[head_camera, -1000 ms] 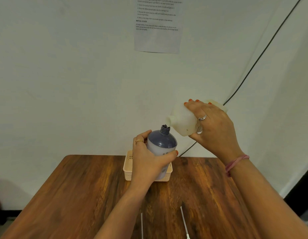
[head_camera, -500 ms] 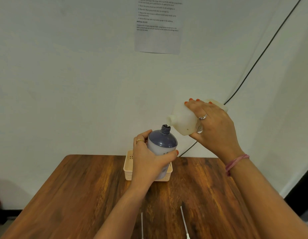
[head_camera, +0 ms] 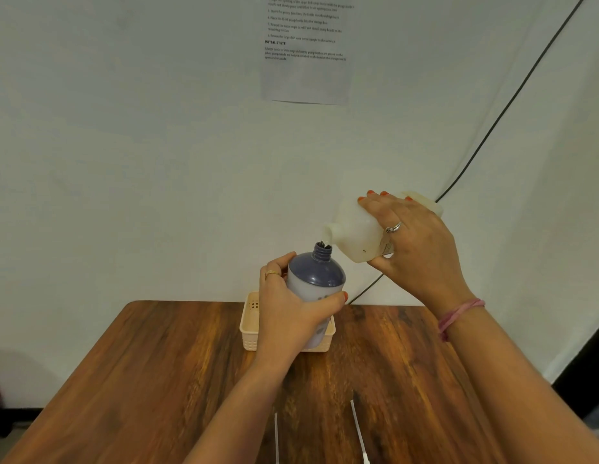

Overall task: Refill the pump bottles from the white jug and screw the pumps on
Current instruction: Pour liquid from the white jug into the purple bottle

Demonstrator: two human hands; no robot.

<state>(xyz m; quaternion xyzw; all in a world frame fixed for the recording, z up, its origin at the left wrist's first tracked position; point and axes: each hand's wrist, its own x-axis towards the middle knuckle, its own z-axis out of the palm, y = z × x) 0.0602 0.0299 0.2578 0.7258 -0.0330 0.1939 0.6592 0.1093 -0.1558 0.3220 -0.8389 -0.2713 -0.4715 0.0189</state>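
With our left hand [head_camera: 291, 316] wrapped round the pump bottle [head_camera: 316, 279] above the desk's far edge, and our right hand [head_camera: 415, 242] gripping the tipped white jug [head_camera: 355, 236], we should pour slowly, spout over neck.

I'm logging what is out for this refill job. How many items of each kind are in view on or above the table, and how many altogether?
White jugs: 1, the white jug, tipped in the right hand
Pump bottles: 1, the blue bottle, gripped by the left hand
Baskets: 1, the cream basket
White pump tubes: 2, left tube and right tube
Total: 5
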